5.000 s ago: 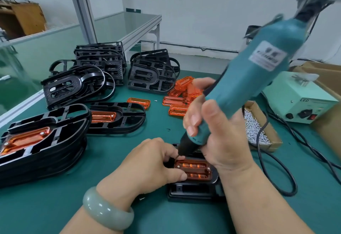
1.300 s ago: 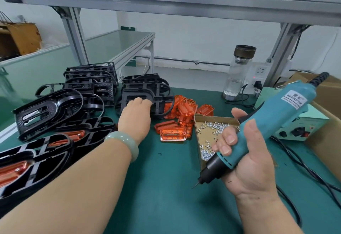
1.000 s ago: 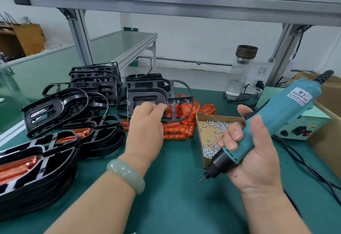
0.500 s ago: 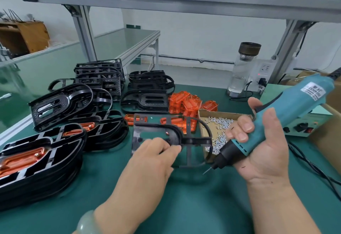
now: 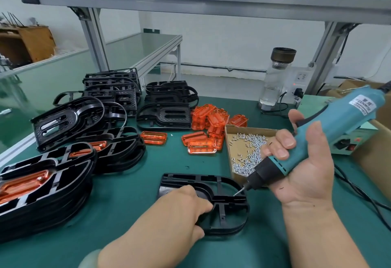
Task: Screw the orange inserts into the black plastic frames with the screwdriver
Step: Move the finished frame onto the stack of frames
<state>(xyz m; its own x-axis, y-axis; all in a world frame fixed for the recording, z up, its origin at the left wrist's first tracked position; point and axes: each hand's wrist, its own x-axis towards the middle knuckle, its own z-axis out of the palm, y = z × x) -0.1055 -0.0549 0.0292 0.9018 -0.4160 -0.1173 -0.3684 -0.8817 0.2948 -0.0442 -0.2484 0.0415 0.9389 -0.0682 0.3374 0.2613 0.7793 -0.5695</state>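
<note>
Finished stack point(image 5: 53, 183): black frames already fitted with orange, lower left.
Left hand point(image 5: 182, 210): you grip the empty black plastic frame point(image 5: 228, 201); a moment ago it was in the air, now it lies flat, lower centre.
Clear orange plastic inserts point(image 5: 211, 119): piled at centre; the frame needs one next, I think.
Right hand point(image 5: 304, 174): closed round the teal electric screwdriver point(image 5: 330, 128).

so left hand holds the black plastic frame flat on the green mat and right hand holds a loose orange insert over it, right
No: what the right hand grips is a teal electric screwdriver, as the head view shows. The left hand does hold the black plastic frame flat on the green mat.
</note>
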